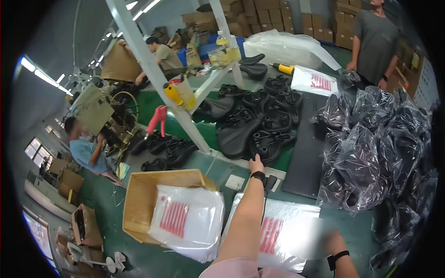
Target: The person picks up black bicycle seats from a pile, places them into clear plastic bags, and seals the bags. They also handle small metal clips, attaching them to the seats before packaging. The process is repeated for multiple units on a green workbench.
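My left hand (256,164) reaches forward to the near end of an upturned black bicycle saddle (268,147). Its fingers appear closed on the tip, partly hidden by the hand itself. That saddle lies at the front of a group of black saddles (245,111), several with their undersides up. Lower right, my right hand (335,243) is at the edge of a stack of clear plastic bags with red print (271,234). A pale blurred patch covers its fingers, so whether it grips a bag is unclear.
A cardboard box (139,204) of printed plastic bags (185,222) stands left of my arm. Saddles in clear plastic (366,157) pile up on the right. A white metal post (185,125) rises beyond the box, with a pink-handled tool (157,119) nearby. Another person (376,41) stands far right.
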A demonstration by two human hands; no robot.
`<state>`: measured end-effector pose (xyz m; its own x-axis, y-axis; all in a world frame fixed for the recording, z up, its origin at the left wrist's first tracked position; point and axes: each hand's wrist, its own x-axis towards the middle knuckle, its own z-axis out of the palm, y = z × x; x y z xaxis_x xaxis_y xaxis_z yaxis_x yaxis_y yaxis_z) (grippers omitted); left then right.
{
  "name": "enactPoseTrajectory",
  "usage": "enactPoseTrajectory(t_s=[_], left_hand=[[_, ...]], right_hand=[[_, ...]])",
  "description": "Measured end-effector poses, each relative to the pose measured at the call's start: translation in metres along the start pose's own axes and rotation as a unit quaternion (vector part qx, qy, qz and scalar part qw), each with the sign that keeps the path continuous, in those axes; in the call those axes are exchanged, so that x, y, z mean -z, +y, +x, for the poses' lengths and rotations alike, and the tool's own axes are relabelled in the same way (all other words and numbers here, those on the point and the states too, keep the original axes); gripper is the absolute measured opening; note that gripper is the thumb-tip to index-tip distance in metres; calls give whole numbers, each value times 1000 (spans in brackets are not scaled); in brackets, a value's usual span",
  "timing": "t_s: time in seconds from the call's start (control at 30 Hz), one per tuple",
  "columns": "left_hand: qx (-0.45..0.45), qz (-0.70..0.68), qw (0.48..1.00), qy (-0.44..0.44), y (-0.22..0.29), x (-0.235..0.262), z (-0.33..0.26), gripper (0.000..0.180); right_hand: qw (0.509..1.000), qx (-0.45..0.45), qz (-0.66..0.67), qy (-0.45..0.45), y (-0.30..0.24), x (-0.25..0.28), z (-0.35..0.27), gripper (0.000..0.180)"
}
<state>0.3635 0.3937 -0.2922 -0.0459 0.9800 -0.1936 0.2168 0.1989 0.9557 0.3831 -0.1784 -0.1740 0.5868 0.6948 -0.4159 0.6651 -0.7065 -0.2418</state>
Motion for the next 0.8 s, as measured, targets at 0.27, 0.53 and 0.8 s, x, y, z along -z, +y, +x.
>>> enactPoseTrajectory(t_s=[0.27,0.53,0.8], left_hand=[[148,-114,965,-182,57,3,-45,52],[117,-285,923,-231,99,63,-138,50],[83,-140,901,-402,176,275,-276,46]], right_hand=[[996,-53,-69,37,-9,-11,11,44],[996,-66,-59,-13,-22,27,12,35],[904,151,377,132,-31,88,-28,98]])
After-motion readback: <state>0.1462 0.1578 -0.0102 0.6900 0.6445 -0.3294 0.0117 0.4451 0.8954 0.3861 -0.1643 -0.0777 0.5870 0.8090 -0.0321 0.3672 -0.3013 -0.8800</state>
